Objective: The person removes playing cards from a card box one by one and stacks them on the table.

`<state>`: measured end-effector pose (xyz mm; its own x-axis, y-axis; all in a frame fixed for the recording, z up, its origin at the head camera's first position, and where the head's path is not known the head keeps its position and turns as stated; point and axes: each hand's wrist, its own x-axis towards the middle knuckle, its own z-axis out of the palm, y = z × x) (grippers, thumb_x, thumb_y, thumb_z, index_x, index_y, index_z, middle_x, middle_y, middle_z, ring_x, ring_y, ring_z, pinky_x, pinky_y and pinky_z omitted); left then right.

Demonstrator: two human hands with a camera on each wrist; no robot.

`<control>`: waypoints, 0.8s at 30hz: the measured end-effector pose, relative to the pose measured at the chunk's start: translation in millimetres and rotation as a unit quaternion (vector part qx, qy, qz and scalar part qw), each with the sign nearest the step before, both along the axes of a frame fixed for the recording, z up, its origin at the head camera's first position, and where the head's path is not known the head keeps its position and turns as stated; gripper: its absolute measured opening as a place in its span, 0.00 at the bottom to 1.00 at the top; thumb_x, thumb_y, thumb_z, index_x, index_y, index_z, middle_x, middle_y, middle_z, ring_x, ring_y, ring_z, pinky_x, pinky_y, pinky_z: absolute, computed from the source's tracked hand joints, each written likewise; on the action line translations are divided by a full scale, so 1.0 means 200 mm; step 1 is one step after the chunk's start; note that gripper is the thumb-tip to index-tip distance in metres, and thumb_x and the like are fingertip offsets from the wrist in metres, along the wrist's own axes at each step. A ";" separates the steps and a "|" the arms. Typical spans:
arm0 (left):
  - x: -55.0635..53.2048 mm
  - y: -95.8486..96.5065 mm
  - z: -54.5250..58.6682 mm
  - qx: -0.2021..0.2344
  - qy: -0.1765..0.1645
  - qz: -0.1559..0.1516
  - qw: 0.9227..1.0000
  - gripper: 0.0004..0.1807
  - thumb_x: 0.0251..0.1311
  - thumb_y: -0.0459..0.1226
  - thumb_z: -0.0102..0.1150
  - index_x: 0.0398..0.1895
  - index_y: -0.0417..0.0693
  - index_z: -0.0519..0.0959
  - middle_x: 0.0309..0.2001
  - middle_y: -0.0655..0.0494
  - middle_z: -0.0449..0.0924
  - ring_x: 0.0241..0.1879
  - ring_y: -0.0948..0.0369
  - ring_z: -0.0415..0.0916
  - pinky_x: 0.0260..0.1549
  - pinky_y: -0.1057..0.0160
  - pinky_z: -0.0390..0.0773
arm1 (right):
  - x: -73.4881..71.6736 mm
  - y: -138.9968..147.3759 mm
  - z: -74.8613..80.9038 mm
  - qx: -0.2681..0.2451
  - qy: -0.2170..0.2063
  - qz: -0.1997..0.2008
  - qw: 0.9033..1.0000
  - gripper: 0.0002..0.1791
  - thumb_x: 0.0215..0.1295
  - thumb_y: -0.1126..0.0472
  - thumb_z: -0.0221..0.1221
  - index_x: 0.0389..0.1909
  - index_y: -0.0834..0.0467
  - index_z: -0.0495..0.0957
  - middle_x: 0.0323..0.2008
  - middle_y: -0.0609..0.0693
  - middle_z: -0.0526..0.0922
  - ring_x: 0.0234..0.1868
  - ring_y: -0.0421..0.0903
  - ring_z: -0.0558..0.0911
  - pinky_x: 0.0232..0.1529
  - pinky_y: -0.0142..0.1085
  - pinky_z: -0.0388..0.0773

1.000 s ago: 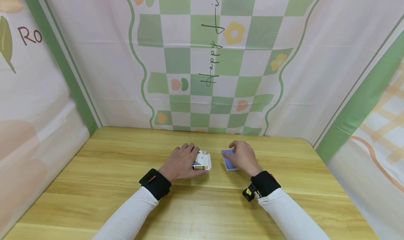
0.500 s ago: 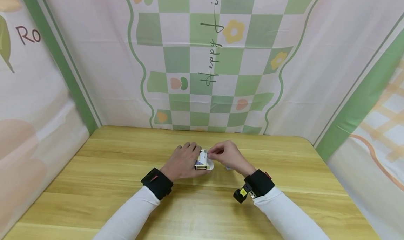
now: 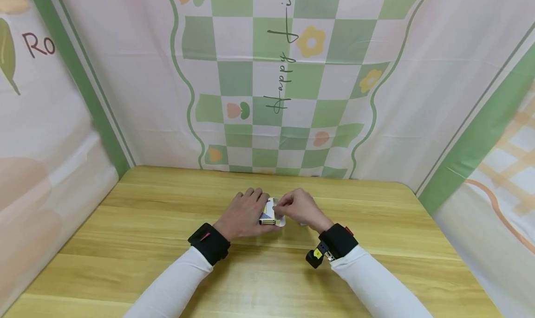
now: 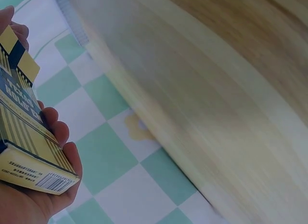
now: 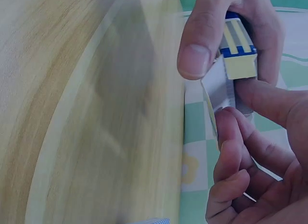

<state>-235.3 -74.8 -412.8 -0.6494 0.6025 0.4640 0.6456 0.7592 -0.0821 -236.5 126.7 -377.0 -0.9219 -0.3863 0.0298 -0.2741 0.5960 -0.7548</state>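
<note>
My left hand (image 3: 244, 216) grips a playing card box (image 3: 269, 207) from its left side. Blue and cream stripes, "Texas Hold'em" lettering and a barcode show on the card box (image 4: 29, 147) in the left wrist view. The box's right end is open, with a white flap (image 5: 219, 84) standing out. Reaching in from the right, my right hand (image 3: 301, 209) pinches at this flap, thumb and fingertips inside the open end. Mostly hidden under the right hand, a blue-backed deck of cards (image 5: 156, 221) lies on the table.
Both hands work low over a wooden table (image 3: 167, 271), near its far edge. Behind it hangs a printed cloth (image 3: 267, 76) with green checks and flowers; more cloth encloses the left and right sides.
My right hand has moved left from the deck of cards to the box's open end, its fingers now at the flap. The left hand and the box have shifted slightly right.
</note>
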 end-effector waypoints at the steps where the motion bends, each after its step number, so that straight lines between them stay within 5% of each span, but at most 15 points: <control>1: 0.00 0.00 0.00 0.000 -0.001 -0.001 1.000 0.43 0.44 0.74 0.45 0.47 0.48 0.70 0.42 0.53 0.69 0.38 0.57 0.68 0.30 0.57 0.69 | 0.00 0.00 0.00 0.003 0.001 -0.003 1.000 0.08 0.58 0.53 0.60 0.25 0.50 0.82 0.25 0.44 0.81 0.14 0.42 0.62 0.17 0.34 0.56; 9: 0.00 0.01 0.00 -0.007 0.008 -0.009 1.000 0.43 0.44 0.74 0.46 0.49 0.48 0.70 0.41 0.54 0.68 0.39 0.56 0.67 0.30 0.58 0.68 | -0.01 -0.01 -0.01 0.021 0.004 -0.023 1.000 0.06 0.55 0.54 0.62 0.24 0.51 0.82 0.26 0.44 0.80 0.15 0.42 0.63 0.18 0.34 0.58; 18: 0.01 0.00 0.00 -0.010 -0.002 -0.011 1.000 0.43 0.46 0.73 0.44 0.48 0.48 0.70 0.41 0.54 0.68 0.41 0.56 0.67 0.31 0.57 0.68 | 0.00 0.03 -0.01 -0.027 -0.067 -0.016 0.997 0.09 0.55 0.53 0.62 0.28 0.56 0.82 0.27 0.50 0.80 0.13 0.40 0.60 0.16 0.34 0.58; 24: 0.01 0.00 0.00 -0.015 -0.012 -0.013 1.000 0.43 0.47 0.73 0.43 0.49 0.47 0.70 0.41 0.55 0.67 0.40 0.57 0.65 0.31 0.58 0.67 | 0.00 0.05 -0.01 -0.024 -0.072 -0.034 0.997 0.08 0.55 0.56 0.62 0.29 0.57 0.82 0.31 0.49 0.80 0.28 0.49 0.74 0.27 0.36 0.66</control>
